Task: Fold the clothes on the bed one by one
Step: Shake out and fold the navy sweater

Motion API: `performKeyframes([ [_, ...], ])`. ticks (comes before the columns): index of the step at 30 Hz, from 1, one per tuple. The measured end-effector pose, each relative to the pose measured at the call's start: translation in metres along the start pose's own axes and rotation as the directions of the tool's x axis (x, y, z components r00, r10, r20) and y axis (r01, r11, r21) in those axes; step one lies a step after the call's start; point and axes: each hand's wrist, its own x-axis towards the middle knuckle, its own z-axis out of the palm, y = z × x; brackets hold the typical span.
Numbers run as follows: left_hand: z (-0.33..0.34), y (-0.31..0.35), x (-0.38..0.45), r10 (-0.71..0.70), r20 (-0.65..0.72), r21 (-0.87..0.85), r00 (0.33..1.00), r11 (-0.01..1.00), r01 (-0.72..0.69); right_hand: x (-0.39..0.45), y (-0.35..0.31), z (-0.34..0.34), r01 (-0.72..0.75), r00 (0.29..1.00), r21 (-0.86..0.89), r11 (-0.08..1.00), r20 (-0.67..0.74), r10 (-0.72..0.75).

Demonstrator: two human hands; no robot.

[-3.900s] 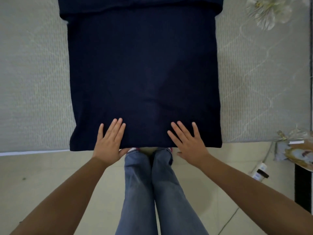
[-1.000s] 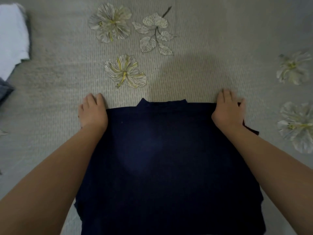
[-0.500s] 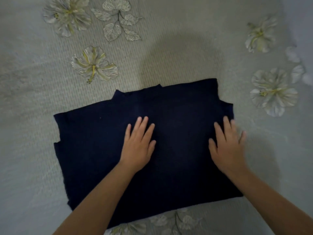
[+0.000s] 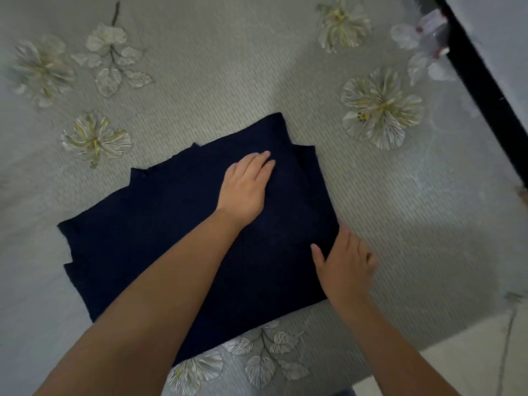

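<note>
A dark navy garment (image 4: 160, 238) lies folded into a rough rectangle on the grey bedspread (image 4: 228, 81), its layered edges showing at the left and upper right. My left hand (image 4: 245, 187) rests flat on the upper right part of the cloth, fingers straight and together. My right hand (image 4: 345, 264) sits at the garment's right edge with the thumb on the cloth and the fingers bent down at the border, half on the bedspread. Whether those fingers reach under the cloth is hidden.
The bedspread carries printed pale flowers (image 4: 380, 110) and leaves (image 4: 114, 61) around the garment. A black bed frame edge (image 4: 485, 90) runs diagonally at the upper right. Pale floor (image 4: 471, 367) shows past the bed's near right corner.
My left hand has slid right and up across the garment. My right hand has moved from flat on the cloth to its right edge. The view has turned toward the right.
</note>
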Motion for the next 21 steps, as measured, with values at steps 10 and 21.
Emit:
performKeyframes([
  [10,-0.009,0.019,0.085,-0.063,0.39,0.17,0.919,0.985,-0.005,0.011,0.01,0.007,-0.062,0.998,0.206,0.977,0.006,0.062],
  [21,-0.052,0.063,0.087,0.044,-0.02,-0.075,0.999,0.996,-0.046,0.033,0.058,-0.082,0.051,0.901,0.219,0.974,-0.432,0.05],
])
